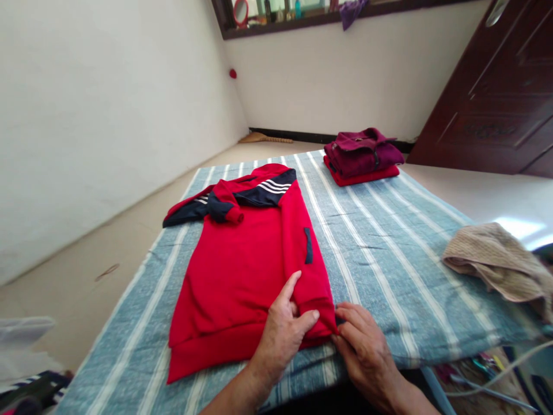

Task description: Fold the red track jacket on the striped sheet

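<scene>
A red jacket (pixel 242 253) with navy shoulder panels and white stripes lies on the striped blue cloth of the table. Its right side is folded inward, with a dark pocket strip showing; a sleeve with a navy patch lies across the upper left part, and navy fabric reaches past the left edge. My left hand (pixel 283 328) rests on the jacket's lower right part, thumb and index finger spread. At the lower right corner of the hem, my right hand (pixel 365 343) pinches the red fabric between its fingers.
Folded maroon and red clothes (pixel 363 155) are stacked at the table's far side. A beige towel (pixel 496 262) lies at the right edge of the striped cloth (pixel 367 253). Beyond stand a dark wooden door (pixel 496 104) and a window ledge (pixel 294 20) with small items.
</scene>
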`<state>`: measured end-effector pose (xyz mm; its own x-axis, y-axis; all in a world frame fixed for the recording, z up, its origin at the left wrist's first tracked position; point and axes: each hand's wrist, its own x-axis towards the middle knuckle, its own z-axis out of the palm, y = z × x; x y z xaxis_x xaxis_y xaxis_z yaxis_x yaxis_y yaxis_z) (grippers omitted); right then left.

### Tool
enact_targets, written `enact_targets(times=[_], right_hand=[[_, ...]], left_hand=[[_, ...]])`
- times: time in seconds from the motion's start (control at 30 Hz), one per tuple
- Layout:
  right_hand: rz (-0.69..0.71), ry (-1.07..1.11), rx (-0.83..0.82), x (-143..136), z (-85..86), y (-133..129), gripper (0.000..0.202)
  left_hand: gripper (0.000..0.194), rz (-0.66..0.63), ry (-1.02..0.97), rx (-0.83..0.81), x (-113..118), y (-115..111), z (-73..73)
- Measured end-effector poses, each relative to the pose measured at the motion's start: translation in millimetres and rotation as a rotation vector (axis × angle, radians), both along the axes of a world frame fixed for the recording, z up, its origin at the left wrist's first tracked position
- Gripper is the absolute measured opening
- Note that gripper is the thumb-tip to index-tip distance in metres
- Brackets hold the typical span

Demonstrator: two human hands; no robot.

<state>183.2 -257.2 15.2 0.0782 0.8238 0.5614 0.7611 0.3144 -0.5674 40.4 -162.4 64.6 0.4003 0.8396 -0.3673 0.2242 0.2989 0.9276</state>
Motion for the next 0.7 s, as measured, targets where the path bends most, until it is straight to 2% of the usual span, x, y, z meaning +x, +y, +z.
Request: enact_targets(times=[0.17, 0.33, 0.53, 0.7], right_hand=[[0.037, 0.025, -0.033, 3, 2.7, -2, 0.018], [0.050, 0.000, -0.056, 4, 0.2, -6, 0.018], [0.041, -0.004, -0.043, 4, -1.1, -7, 0.018], [0.041, -0.007, -0.033, 4, -0.6, -7, 0.018]], left_hand=[[0.078, 0.024, -0.032, 0.025, 4, -7, -0.9], [0.076, 0.011, -0.063, -0.014, 4, -12, 7.2], [0.086, 0.138, -0.225, -0.205, 9, -13, 13.5], [0.083, 0.242, -0.234, -0.229, 16, -15, 12.3]])
